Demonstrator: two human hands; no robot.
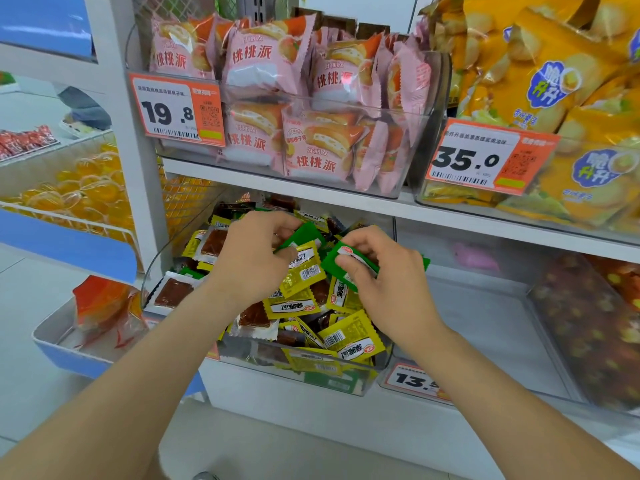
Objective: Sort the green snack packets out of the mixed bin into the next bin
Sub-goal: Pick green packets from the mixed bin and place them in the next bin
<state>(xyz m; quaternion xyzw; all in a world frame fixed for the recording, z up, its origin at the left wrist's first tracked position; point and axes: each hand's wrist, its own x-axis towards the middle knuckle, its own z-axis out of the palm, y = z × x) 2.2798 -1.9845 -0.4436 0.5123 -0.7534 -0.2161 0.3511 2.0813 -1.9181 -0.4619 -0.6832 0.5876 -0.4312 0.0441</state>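
While our left hand [252, 258] pinches a green packet [302, 236] above the mixed bin [360, 386], our right hand [384, 285], at its three o'clock, grips a second green packet [337, 263], the next bin [485, 327] lying beyond.

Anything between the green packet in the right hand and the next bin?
Only the mixed bin's clear side wall stands between the green packet in the right hand's grip and the next bin. Lifting over it should clear it.
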